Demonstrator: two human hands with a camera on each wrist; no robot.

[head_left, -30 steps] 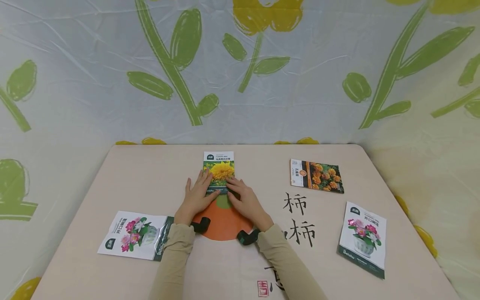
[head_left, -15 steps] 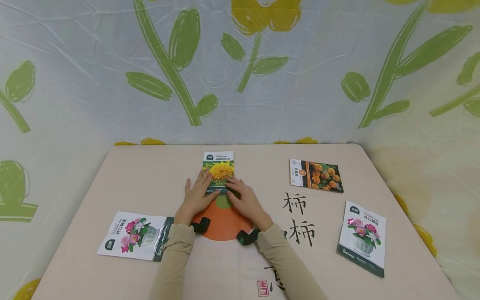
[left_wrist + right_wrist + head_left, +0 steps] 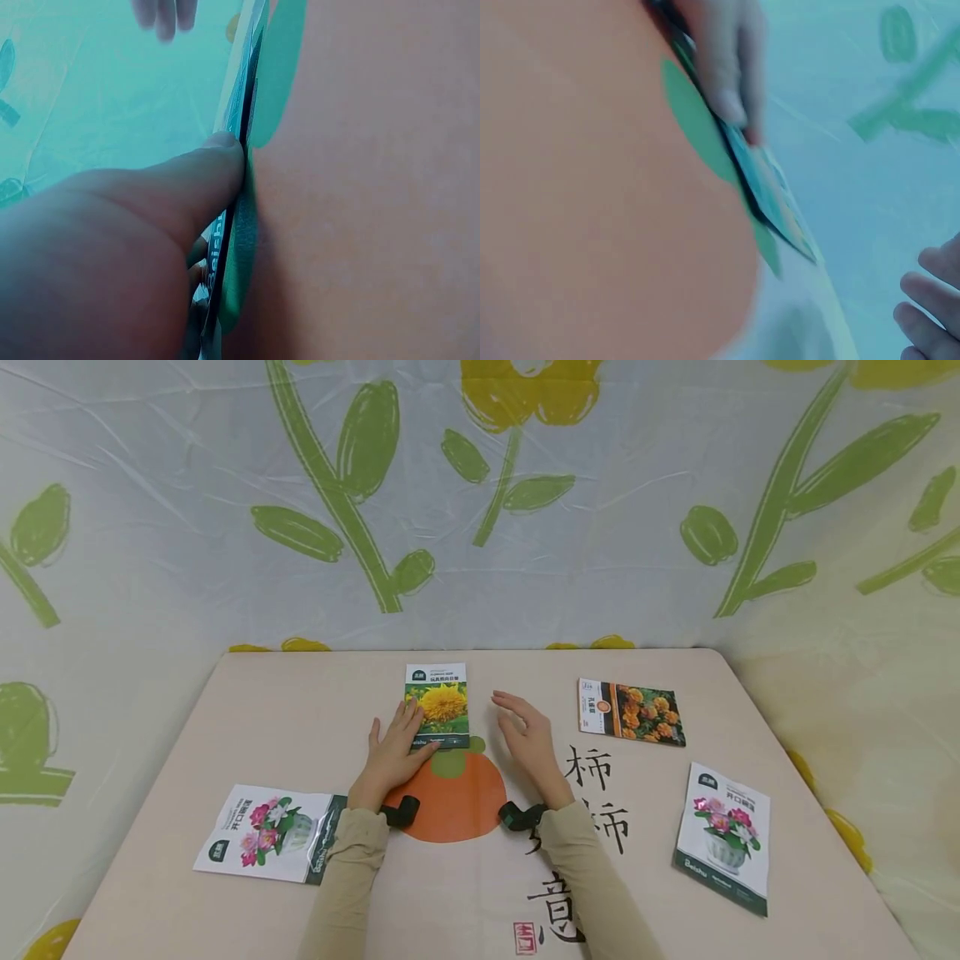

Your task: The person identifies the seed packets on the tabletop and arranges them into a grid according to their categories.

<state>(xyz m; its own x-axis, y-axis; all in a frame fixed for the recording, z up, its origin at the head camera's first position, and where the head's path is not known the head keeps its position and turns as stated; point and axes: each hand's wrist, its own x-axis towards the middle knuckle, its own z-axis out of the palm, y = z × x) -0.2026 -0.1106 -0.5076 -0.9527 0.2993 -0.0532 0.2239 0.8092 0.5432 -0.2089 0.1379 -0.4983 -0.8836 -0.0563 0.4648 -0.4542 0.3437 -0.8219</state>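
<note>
A seed packet with a yellow flower [image 3: 442, 703] lies flat near the back middle of the table. My left hand [image 3: 392, 758] rests on its lower left part with spread fingers, the thumb along the bottom edge. In the left wrist view that thumb [image 3: 202, 180] presses the packet's near edge. My right hand [image 3: 528, 739] is off the packet, to its right, holding nothing, its fingers loosely extended. The right wrist view shows these fingers [image 3: 930, 304] at the lower right, apart from the packet [image 3: 765, 191].
An orange persimmon print [image 3: 457, 802] and black brush characters [image 3: 588, 768] mark the table. A marigold packet [image 3: 632, 712] lies at back right. Packets with pink potted flowers lie at right [image 3: 723, 839] and left [image 3: 270, 833]. A patterned cloth [image 3: 585, 568] hangs behind the table.
My right hand has let go of the yellow-flower packet's right side and moved right. The left hand and the packets have stayed in place.
</note>
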